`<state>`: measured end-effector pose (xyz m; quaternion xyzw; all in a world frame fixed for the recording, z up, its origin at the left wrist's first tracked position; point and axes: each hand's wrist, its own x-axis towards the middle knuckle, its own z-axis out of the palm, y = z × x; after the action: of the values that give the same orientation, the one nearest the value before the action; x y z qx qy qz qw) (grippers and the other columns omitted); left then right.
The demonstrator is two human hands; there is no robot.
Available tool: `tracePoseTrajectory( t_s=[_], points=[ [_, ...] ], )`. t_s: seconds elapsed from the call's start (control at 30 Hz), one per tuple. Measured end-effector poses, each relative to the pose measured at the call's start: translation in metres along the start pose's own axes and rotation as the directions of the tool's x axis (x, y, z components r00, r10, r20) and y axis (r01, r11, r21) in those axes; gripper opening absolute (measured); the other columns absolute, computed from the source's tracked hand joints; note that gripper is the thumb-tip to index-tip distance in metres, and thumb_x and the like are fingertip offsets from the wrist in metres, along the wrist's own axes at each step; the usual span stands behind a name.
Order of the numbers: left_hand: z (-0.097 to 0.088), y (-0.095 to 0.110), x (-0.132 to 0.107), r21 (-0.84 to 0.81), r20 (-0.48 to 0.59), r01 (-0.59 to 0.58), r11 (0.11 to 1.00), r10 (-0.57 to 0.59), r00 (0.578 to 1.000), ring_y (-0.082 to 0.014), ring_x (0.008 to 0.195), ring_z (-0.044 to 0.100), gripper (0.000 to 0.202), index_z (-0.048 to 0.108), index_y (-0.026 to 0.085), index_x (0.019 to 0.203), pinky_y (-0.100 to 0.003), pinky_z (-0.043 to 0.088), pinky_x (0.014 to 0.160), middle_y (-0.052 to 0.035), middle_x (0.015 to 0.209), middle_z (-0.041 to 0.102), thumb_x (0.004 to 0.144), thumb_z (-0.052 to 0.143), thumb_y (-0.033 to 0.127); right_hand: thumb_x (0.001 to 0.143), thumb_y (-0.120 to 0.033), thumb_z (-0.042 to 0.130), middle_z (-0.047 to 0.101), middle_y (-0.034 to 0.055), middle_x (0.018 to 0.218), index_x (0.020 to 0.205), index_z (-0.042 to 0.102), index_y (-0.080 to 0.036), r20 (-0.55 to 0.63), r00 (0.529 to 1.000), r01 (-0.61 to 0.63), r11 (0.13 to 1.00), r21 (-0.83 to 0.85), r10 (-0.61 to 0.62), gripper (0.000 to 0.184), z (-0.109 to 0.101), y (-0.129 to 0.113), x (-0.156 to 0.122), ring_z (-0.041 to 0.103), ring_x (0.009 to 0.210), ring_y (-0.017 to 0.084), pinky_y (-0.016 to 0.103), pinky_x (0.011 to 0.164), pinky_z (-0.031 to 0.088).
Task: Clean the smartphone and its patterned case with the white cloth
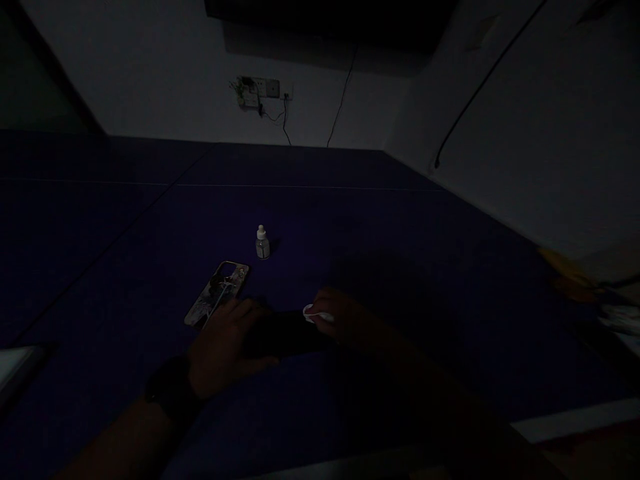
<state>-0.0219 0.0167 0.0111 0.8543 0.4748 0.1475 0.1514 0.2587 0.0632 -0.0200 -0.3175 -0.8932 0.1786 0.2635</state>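
Note:
The scene is very dark. A flat black object, likely a phone [285, 333], lies on the dark blue table [350, 220]. My left hand [225, 347] rests on its left end, fingers wrapped along its edge, with a dark watch on the wrist. My right hand [340, 317] is at its right end, fingers pinched on a small white pad [316, 313] pressed against the black object. A patterned phone case [217, 293] lies just beyond my left hand. A small clear bottle with a white cap [262, 243] stands upright farther back.
White walls close the table at the back and right. A wall socket with plugged cables [260, 90] sits on the back wall. Blurred coloured things [590, 287] lie at the right edge. A pale object [20, 363] shows at the left edge.

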Motion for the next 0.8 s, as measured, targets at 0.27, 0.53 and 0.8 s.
tracePoseTrajectory(
  t_s=[0.27, 0.53, 0.8],
  points=[
    [0.000, 0.000, -0.001, 0.028, -0.038, -0.029, 0.999, 0.030, 0.999, -0.0293, 0.104, 0.059, 0.058, 0.058, 0.025, 0.122, -0.047, 0.046, 0.090, -0.0073, 0.118, 0.064, 0.072, 0.079, 0.045, 0.097, -0.026, 0.058, 0.070, 0.0067, 0.092, 0.097, 0.072, -0.020, 0.041, 0.999, -0.019, 1.000, 0.007, 0.019, 0.016, -0.013, 0.001, -0.009, 0.064, 0.086, 0.018, 0.030, 0.076, 0.052],
    [0.000, -0.001, 0.000, 0.025, -0.022, -0.025, 0.999, 0.026, 0.999, -0.0286, 0.102, 0.059, 0.058, 0.059, 0.026, 0.122, -0.047, 0.046, 0.090, -0.0065, 0.119, 0.064, 0.073, 0.079, 0.048, 0.093, -0.022, 0.063, 0.069, 0.0065, 0.090, 0.093, 0.073, -0.019, 0.111, 0.993, 0.041, 0.999, 0.008, -0.042, 0.010, -0.003, -0.007, -0.007, 0.064, 0.084, 0.017, 0.029, 0.076, 0.051],
    [0.001, -0.001, 0.000, 0.019, -0.033, -0.023, 1.000, 0.024, 0.999, -0.0282, 0.101, 0.059, 0.057, 0.062, 0.026, 0.121, -0.046, 0.046, 0.090, -0.0060, 0.118, 0.065, 0.071, 0.080, 0.048, 0.092, -0.016, 0.062, 0.069, 0.0067, 0.091, 0.096, 0.072, -0.019, 0.038, 0.999, 0.011, 1.000, 0.004, -0.011, 0.012, 0.002, -0.002, -0.001, 0.063, 0.083, 0.017, 0.029, 0.074, 0.052]
  ],
)
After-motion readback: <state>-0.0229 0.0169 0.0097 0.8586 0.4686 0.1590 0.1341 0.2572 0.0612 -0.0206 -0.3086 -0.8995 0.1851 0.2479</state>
